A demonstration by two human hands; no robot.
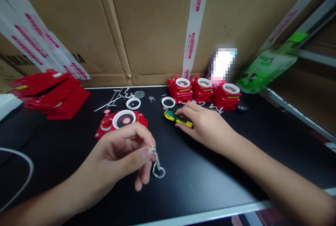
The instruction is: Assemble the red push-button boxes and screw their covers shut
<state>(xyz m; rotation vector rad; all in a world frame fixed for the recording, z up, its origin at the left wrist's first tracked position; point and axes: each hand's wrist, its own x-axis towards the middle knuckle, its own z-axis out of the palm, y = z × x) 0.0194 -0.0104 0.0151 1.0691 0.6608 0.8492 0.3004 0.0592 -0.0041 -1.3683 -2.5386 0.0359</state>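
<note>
My left hand hovers over the black table and pinches a small silver chain with a ring at its end, which dangles from thumb and forefinger. Just behind that hand lies a red plastic box with a white ring on top. My right hand rests on the table with its fingers over a green and yellow screwdriver. Three more red boxes with white rings stand in a row beyond it.
Two loose white rings, a clear disc and small screws lie near the table's back edge. Red covers are stacked at the left. Cardboard boxes wall the back; a green packet leans at the right. A white cable curves at the front left.
</note>
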